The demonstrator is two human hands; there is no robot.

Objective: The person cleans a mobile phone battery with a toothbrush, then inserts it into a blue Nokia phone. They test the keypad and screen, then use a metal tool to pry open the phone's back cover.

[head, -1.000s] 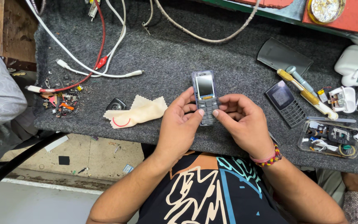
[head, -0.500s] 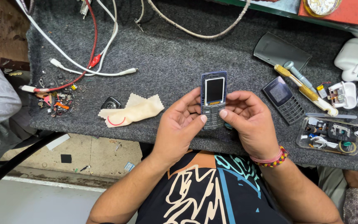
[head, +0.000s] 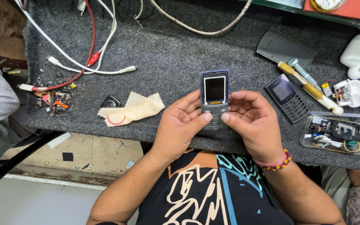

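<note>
A small bar phone (head: 214,99) is held upright over the near edge of the grey felt mat (head: 180,50), gripped from both sides. The left hand (head: 179,125) and the right hand (head: 253,121) are each closed around its lower half, with both thumbs pressed on the keypad. Compared with a second ago, the phone has been turned square to the camera and lifted slightly; its screen is now seen lit white at the edges, where earlier it was tilted and duller. It is judged that the phone is being checked by key presses. A beige cloth (head: 132,109) lies left of the hands, a second phone face (head: 286,96) to the right, and a clear parts tray (head: 334,134) beyond it.
</note>
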